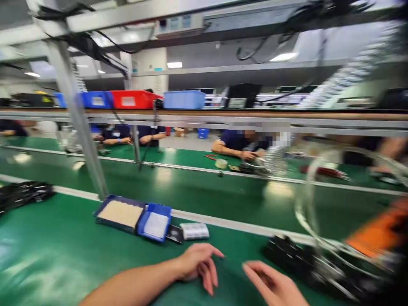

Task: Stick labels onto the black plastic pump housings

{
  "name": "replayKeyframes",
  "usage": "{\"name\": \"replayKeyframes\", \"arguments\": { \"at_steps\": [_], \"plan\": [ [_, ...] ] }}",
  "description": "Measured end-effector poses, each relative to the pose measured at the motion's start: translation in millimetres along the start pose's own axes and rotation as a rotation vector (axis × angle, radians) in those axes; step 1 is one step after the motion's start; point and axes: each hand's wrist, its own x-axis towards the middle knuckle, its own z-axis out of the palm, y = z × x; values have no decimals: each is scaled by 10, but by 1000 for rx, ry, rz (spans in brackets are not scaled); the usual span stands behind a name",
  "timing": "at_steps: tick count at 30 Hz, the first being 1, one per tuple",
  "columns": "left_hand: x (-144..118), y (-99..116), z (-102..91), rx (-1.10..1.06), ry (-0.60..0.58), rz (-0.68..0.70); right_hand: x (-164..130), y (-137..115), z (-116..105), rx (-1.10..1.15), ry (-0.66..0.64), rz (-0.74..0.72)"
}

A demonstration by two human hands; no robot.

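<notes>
My left hand (199, 263) hovers over the green work surface (76, 250), its index finger stretched forward and the other fingers loosely bent. Nothing shows in it. To the right, my right hand (272, 282) is slightly blurred, thumb and fingers apart, and no object is visible in it. Just beyond my left hand lie a white roll with dark print (195, 231) and a small black flat piece (174, 233). Beside them stand a blue bin (168, 210) with white contents and a dark blue tray (111, 198) with cream-coloured contents. Black parts (287, 255) lie beyond my right hand.
A clear looped hose (307, 204) and a blurred orange object (379, 229) are at the right. Black items (25, 195) lie far left. A metal post (75, 114) rises behind the tray. Overhead, a shelf carries a red bin (130, 99) and blue bins. Co-workers sit across the line.
</notes>
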Motion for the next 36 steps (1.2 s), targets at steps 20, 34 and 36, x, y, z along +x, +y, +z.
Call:
{"name": "replayKeyframes", "arguments": {
  "at_steps": [20,34,36],
  "plan": [
    [-175,0,236,106,86,28,50,-65,-7,-49,409,138],
    [-222,-76,96,527,325,249,156,-21,63,-188,354,296],
    [-227,-88,59,626,353,263,138,-160,140,-138,293,242]
  ]
}}
